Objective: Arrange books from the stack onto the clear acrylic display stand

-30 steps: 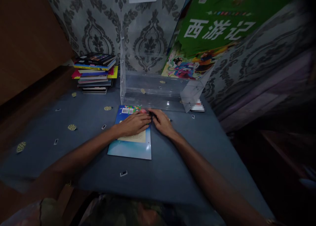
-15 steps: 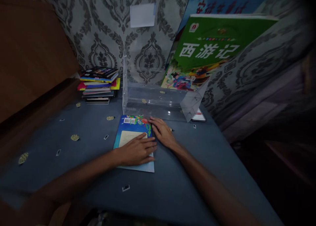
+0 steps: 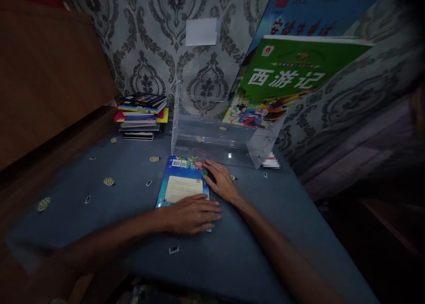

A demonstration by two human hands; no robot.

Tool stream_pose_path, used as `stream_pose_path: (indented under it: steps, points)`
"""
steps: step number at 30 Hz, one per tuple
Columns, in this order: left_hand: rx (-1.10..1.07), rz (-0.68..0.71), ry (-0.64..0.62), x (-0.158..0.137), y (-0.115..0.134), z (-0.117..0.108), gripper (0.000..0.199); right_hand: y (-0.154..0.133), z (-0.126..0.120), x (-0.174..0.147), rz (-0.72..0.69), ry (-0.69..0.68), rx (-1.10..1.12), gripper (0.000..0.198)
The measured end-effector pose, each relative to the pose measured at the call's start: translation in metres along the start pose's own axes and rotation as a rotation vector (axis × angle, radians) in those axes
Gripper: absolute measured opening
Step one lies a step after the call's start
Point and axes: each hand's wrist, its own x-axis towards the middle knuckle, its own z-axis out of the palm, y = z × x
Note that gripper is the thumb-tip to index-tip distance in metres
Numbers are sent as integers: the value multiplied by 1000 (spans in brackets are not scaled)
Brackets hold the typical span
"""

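A thin blue book lies flat on the table, its back cover up, with a barcode and a cream text panel showing. Across its lower part rests my left hand, palm down, fingers stretched to the right past the book's edge. My right hand touches the book's upper right edge, fingers extended and slightly apart. The book's lower portion is hidden under the left hand. Just beyond it stands a clear acrylic book rack, which holds a green book with white Chinese title characters at its right side.
Behind the green book leans a larger blue book. A stack of books sits at the back left, near a brown wooden panel. The patterned grey-blue tablecloth reaches the wall. A small pixelated object is beside the rack.
My left hand has slid down and slightly right over the book, uncovering more of the cream panel. My right hand stays at the edge. The camera view has shifted a little.
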Motion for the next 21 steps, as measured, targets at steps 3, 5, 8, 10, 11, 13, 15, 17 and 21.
stream_pose_path:
  steps: [3,5,8,10,11,13,15,17,21]
  points:
    - [-95,-119,168,-7,-24,-11,35,-5,-3,0,1,-17,-46,44]
    - [-151,-260,333,-13,-49,-23,36,-14,-5,1,-12,-38,-67,44]
    - [-304,-465,521,-23,-90,-37,41,-41,-5,3,-83,-114,-71,43]
    - [-462,-534,504,-28,-112,-40,49,-64,0,5,-155,-192,-40,42]
    - [-528,-566,496,-31,-120,-40,53,-76,4,6,-189,-230,-16,43]
    - [-636,-599,491,-34,-129,-37,60,-99,12,9,-254,-295,32,44]
    - [-707,-603,502,-37,-132,-34,64,-117,21,11,-297,-345,62,47]
    - [-745,-595,510,-38,-132,-32,67,-131,28,12,-327,-385,79,51]
    - [-704,-573,495,-38,-133,-30,71,-151,31,2,-409,-463,83,53]
